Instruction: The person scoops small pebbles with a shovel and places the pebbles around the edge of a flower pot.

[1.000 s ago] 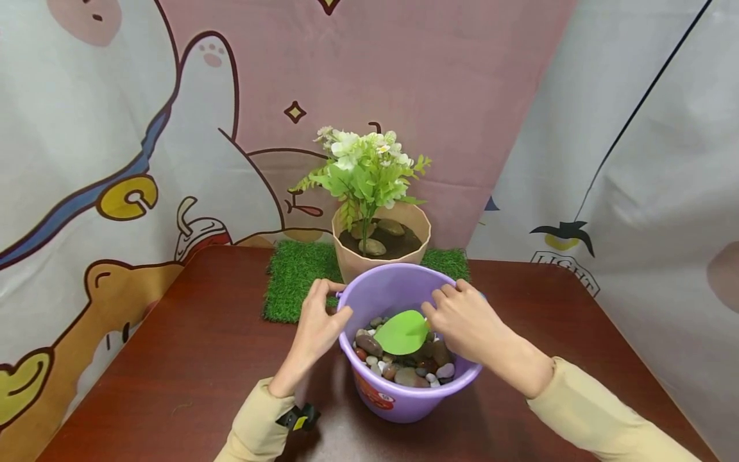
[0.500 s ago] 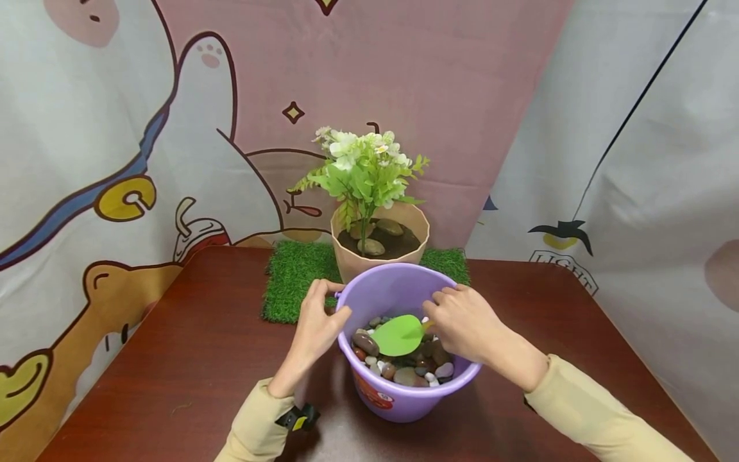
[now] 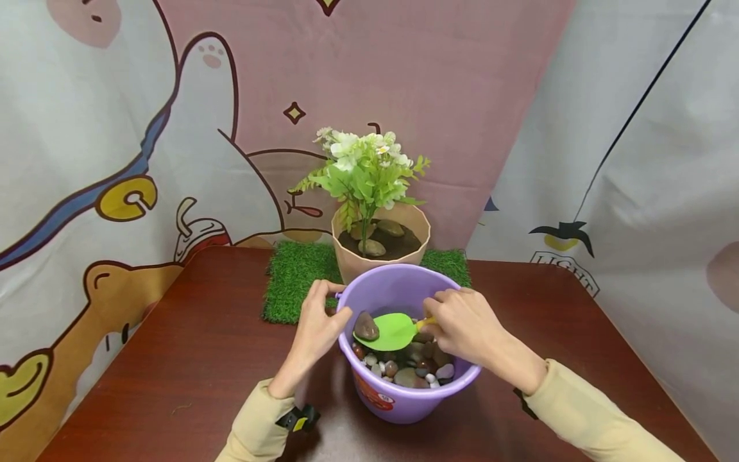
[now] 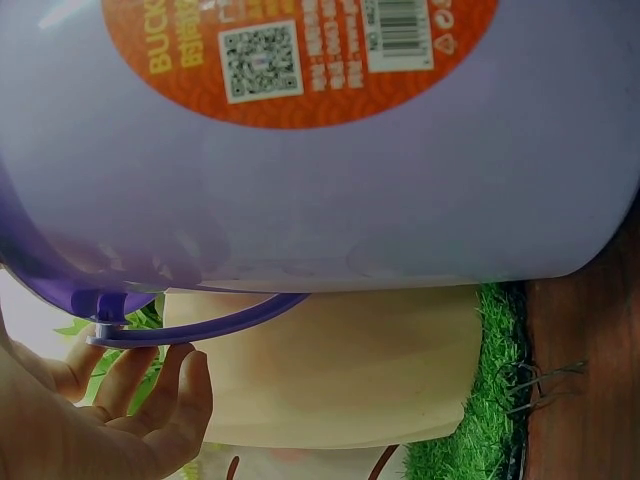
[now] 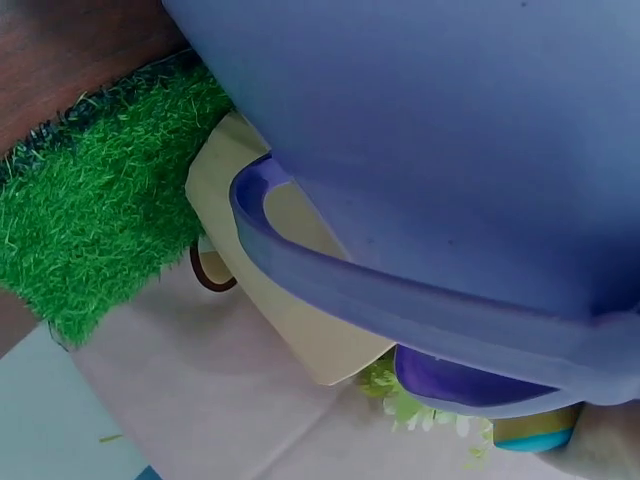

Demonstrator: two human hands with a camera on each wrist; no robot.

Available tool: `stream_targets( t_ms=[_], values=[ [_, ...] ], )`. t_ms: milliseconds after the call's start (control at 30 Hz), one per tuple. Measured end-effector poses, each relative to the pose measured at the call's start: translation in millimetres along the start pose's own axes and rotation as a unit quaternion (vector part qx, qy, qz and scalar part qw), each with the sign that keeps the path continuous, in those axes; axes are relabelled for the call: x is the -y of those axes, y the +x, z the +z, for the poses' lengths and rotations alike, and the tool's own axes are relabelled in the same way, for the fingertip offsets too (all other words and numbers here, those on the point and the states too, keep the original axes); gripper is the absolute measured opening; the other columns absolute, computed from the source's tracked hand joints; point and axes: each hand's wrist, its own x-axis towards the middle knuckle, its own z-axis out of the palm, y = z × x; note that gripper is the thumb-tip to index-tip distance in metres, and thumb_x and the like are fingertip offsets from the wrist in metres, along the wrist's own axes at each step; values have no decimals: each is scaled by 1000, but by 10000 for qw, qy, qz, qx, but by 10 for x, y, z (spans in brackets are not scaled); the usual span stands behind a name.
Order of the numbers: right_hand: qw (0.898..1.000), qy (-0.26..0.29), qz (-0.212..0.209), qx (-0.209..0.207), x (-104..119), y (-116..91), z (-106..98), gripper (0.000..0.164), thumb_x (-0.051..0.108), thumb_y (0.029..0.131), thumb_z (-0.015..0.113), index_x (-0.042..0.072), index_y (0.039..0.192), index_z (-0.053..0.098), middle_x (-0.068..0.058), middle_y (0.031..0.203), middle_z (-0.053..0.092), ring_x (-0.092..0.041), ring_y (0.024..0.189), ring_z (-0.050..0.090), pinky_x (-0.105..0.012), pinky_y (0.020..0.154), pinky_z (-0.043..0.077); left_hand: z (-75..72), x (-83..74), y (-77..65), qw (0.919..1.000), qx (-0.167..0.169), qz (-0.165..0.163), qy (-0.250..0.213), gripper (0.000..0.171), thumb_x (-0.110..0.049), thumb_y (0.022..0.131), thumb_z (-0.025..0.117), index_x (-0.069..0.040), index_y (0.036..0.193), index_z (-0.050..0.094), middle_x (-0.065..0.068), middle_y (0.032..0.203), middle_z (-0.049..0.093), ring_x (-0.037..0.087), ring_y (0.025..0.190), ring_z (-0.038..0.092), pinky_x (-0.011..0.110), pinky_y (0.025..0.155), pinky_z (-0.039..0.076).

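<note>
A purple bucket (image 3: 398, 285) stands on the table with stones of mixed sizes in it. My right hand (image 3: 464, 326) grips the yellow handle of a toy shovel (image 3: 395, 332) with a green blade. The blade is inside the bucket, and a large brown stone (image 3: 366, 326) sits at its tip, close to the left wall. In the right wrist view, the blue-tipped end of the shovel handle (image 5: 535, 440) shows beside the rim. My left hand (image 3: 314, 328) holds the bucket at its left rim; in the left wrist view its fingertips touch the bail handle (image 4: 215, 325).
Behind the bucket, a beige flowerpot (image 3: 360, 264) with white flowers (image 3: 352, 151) and several stones stands on a green artificial grass mat (image 3: 294, 282). Brown tabletop (image 3: 190, 359) extends to both sides. A printed cloth (image 3: 462, 96) hangs behind.
The shovel blade has moved left to the bucket's left side, and the large brown stone now stands raised at its tip. My left hand has stayed in place.
</note>
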Motion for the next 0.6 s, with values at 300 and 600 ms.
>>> stream_targets(
  t_ms=[300, 600],
  values=[
    [9987, -78, 295, -417, -3, -40, -2, 29, 31, 66, 81, 18, 65, 55, 7, 59, 50, -12, 50, 47, -26, 50, 35, -2, -15, -2, 10000, -29, 31, 38, 30, -4, 70, 61, 1, 100, 62, 14, 96, 55, 24, 90, 56, 19, 68, 48],
    [9964, 57, 593, -598, 3, -110, -13, 25, 33, 66, 81, 17, 72, 62, 7, 60, 52, -11, 52, 47, -27, 52, 37, 5, -11, -7, 10000, -34, 27, -32, 30, -4, 70, 59, 1, 99, 62, 14, 95, 55, 24, 91, 56, 19, 68, 49]
  ],
)
